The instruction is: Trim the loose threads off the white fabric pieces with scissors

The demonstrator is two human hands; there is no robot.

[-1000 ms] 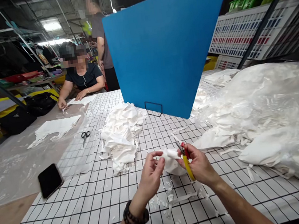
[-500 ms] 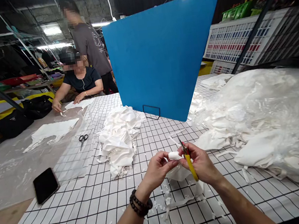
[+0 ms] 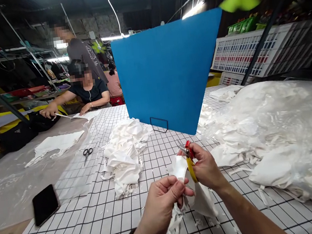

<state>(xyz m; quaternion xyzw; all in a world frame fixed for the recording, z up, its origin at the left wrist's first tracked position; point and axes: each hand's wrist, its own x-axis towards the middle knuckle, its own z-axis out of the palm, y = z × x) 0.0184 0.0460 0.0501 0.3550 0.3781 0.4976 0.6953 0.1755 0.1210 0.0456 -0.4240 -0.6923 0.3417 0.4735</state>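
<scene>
My left hand [image 3: 166,196] pinches the edge of a white fabric piece [image 3: 203,203] between thumb and fingers. The lower part of the cloth hangs down to the table. In my right hand [image 3: 208,168] is a pair of scissors [image 3: 191,170] with a yellow and a red handle, its blades pointing up and away to the left. The cloth's upper part passes beside the blades, near the fingers of my right hand. Whether the blades touch it I cannot tell. Small white scraps [image 3: 198,222] and thin strips lie under my hands.
A white fabric heap [image 3: 125,148] lies left of centre, before a blue board [image 3: 165,77] on a wire stand. Clear plastic bags with white cloth [image 3: 290,133] cover the right side. Dark scissors [image 3: 87,153] and a phone [image 3: 45,205] lie left. A co-worker [image 3: 91,93] handles cloth opposite.
My left hand has moved nearer and lower with the cloth edge, and more cloth now shows. The scissors have turned in my right hand. The co-worker's hand has drawn a strip outward.
</scene>
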